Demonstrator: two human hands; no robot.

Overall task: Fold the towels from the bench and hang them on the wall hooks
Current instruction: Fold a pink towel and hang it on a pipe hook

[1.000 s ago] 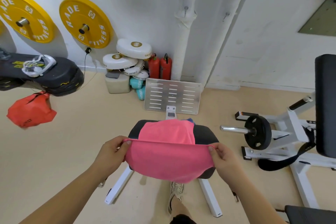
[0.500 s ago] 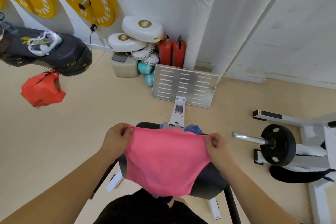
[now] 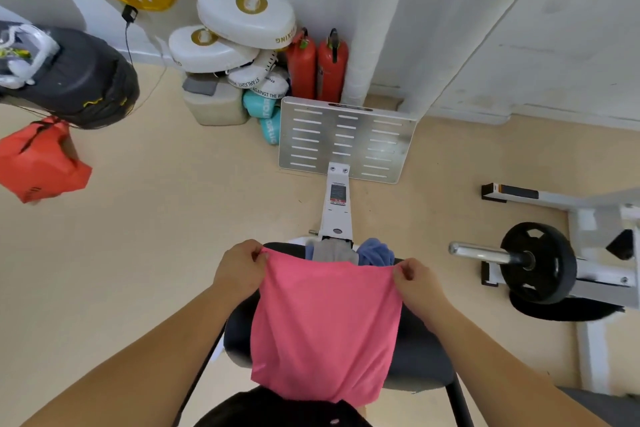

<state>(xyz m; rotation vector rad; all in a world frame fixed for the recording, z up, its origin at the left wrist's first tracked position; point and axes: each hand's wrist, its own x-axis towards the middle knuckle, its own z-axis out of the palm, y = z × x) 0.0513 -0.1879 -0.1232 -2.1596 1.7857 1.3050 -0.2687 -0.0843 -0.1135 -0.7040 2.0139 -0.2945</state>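
Observation:
A pink towel [image 3: 323, 329] lies spread over the black padded bench seat [image 3: 419, 354] below me. My left hand [image 3: 239, 269] pinches its far left corner and my right hand [image 3: 414, 279] pinches its far right corner. Just beyond the pink towel's far edge, a grey towel [image 3: 334, 253] and a blue towel [image 3: 375, 251] lie bunched on the bench. No wall hooks show in this view.
The bench's metal foot plate [image 3: 346, 139] stands ahead near the wall, with two red fire extinguishers [image 3: 317, 66] and white boxing pads [image 3: 242, 35] behind it. A black weight plate on a bar [image 3: 536, 262] sits at right. A black punching bag [image 3: 79, 76] and a red bag [image 3: 38, 161] hang at left.
Both hands carried the pink towel's held edge forward over the bench, so the towel now lies flatter across the seat. The view tilted down and closer.

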